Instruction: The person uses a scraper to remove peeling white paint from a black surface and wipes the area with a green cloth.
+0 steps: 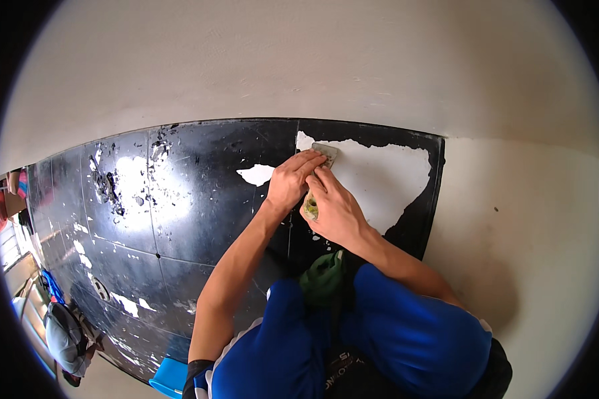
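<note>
A metal scraper (pixel 325 153) with a yellowish-green handle is pressed against a black painted wall panel (pixel 199 199) at the edge of a large white patch (pixel 386 179) where the black coat is gone. My right hand (pixel 336 209) grips the handle. My left hand (pixel 291 179) lies over the blade end, its fingers pressing on it. Both forearms reach up from my blue-clad knees (pixel 353 339).
A smaller bare white spot (pixel 256 174) sits left of my hands. More chipped patches (pixel 123 179) mark the panel's left side. Plain pale wall (pixel 512 213) surrounds the panel. A green cloth (pixel 323 276) hangs between my knees. A blue object (pixel 170 376) and a person in a cap (pixel 66 339) are at the lower left.
</note>
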A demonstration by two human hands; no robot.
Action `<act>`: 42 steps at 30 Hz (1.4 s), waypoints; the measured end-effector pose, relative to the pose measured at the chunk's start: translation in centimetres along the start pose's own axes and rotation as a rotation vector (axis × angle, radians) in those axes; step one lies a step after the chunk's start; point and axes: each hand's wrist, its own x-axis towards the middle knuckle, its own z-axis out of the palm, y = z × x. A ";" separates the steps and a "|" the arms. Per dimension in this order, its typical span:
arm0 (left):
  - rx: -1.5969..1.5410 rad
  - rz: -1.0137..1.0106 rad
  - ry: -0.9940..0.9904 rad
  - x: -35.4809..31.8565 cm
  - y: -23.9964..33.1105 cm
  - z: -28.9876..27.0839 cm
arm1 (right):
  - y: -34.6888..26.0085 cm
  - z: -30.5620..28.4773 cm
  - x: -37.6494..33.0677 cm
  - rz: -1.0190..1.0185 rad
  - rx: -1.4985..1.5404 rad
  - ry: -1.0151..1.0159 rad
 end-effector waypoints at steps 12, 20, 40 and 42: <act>0.036 0.062 0.025 0.5 -0.5 0.1 | 1.1 1.0 -0.1 -0.073 -0.039 0.017; -0.006 0.010 0.024 0.7 0.3 0.1 | 0.9 0.3 -0.2 -0.034 0.001 0.036; 0.018 0.022 0.053 -0.3 1.3 1.2 | 1.3 -0.8 -1.4 -0.076 0.000 0.017; 0.010 0.027 0.053 -0.1 0.8 1.6 | 1.8 -0.6 -1.5 -0.064 -0.008 0.020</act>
